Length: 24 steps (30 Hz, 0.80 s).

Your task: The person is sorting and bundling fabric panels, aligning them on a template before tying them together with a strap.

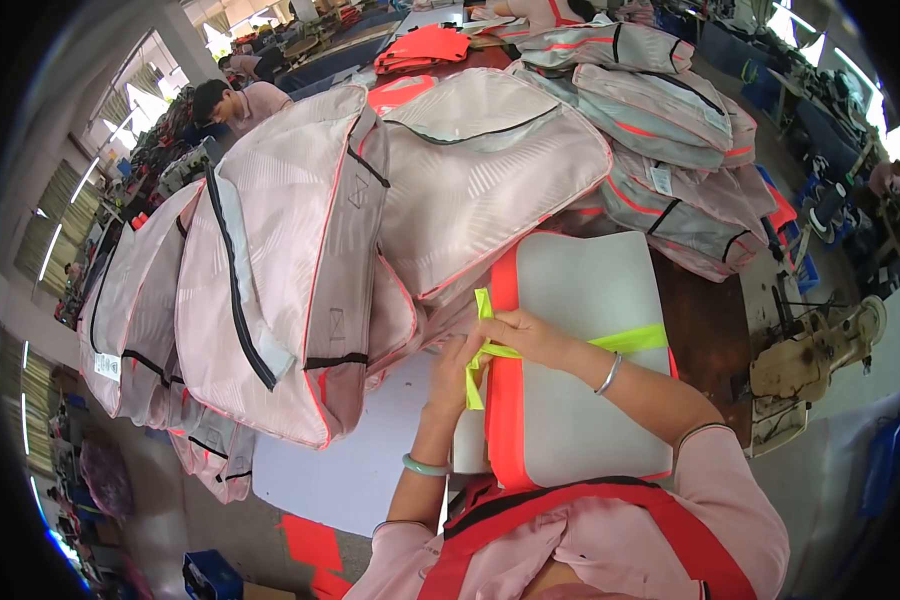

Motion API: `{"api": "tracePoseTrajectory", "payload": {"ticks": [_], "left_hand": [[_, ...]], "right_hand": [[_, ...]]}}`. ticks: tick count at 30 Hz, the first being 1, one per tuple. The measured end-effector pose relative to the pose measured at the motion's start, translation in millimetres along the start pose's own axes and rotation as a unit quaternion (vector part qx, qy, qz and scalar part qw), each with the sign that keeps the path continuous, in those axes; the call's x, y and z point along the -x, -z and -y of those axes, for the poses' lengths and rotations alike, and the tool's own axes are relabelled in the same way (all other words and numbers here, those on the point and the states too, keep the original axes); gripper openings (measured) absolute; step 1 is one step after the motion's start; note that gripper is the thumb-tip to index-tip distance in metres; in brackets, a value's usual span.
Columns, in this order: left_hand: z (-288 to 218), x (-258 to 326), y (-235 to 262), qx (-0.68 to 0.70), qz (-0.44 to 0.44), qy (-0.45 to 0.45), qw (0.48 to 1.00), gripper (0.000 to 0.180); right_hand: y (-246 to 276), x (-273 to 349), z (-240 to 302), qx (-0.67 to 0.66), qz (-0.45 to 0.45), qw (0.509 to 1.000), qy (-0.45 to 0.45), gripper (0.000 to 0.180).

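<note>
A stack of pale grey, translucent-looking panels (590,285) with a red-orange band (507,430) along its left side lies in front of me. Around its middle runs a neon yellow strip of fabric (635,340), whose loose ends stick up and down at the left edge. My right hand (522,333) reaches across the stack and pinches the strip there. Close against it, my left hand (450,370) is closed at the same spot, by the strip's hanging end. The crossing of the strip is partly hidden by my fingers.
Big pale pink patterned bags (270,220) with black zippers are heaped left and ahead; more grey bags (660,110) pile up at the far right. A sewing machine (815,350) stands on the right. Red-orange pieces (420,48) lie at the back, and another person (240,105) sits beyond.
</note>
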<state>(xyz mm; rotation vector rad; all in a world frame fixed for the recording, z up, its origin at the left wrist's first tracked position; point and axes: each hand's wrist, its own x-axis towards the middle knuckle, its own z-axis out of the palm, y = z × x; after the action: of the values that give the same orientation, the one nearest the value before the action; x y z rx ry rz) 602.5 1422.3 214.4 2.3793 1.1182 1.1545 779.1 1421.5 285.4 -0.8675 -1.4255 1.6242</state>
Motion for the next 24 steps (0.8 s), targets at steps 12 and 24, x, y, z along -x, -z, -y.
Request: {"api": "tracePoseTrajectory", "payload": {"ticks": [12, 24], "left_hand": [[17.0, 34.7, -18.8, 0.269, 0.079, 0.269, 0.921, 0.035], [-3.1, -14.4, -10.3, 0.738, -0.048, 0.328, 0.587, 0.051]], "right_hand": [[64.3, 33.3, -7.7, 0.352, -0.033, 0.931, 0.095, 0.038], [45.7, -13.0, 1.0, -0.105, 0.135, 0.982, -0.085, 0.041]]}}
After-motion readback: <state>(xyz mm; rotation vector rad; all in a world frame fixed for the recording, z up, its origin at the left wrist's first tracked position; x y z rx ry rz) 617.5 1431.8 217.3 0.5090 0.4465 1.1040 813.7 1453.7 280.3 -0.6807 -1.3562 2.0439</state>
